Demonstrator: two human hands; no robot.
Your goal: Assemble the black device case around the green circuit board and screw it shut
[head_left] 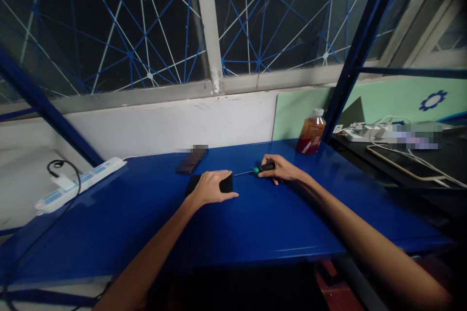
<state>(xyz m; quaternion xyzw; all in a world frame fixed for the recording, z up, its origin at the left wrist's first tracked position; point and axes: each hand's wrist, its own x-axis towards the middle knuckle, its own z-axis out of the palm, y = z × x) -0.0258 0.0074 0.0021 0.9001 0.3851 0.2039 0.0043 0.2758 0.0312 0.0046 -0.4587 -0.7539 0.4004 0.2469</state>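
My left hand (211,187) lies over a flat black box-shaped object (226,184) on the blue table, thumb and fingers gripping its near and far sides. In my right hand (279,169) is a screwdriver (257,170) with a black and green handle, the fingers closed round it. Its thin metal shaft points left, and the tip meets or nearly meets the right end of the black object; I cannot tell which. Much of the black object is hidden under my left hand.
Behind my left hand lies a dark phone-like object (191,159), partly blurred. A drink bottle (311,131) stands at the back right of the blue table (255,233). At the left is a white power strip (83,182) with a black cable. Blue metal posts (350,73) rise at both sides.
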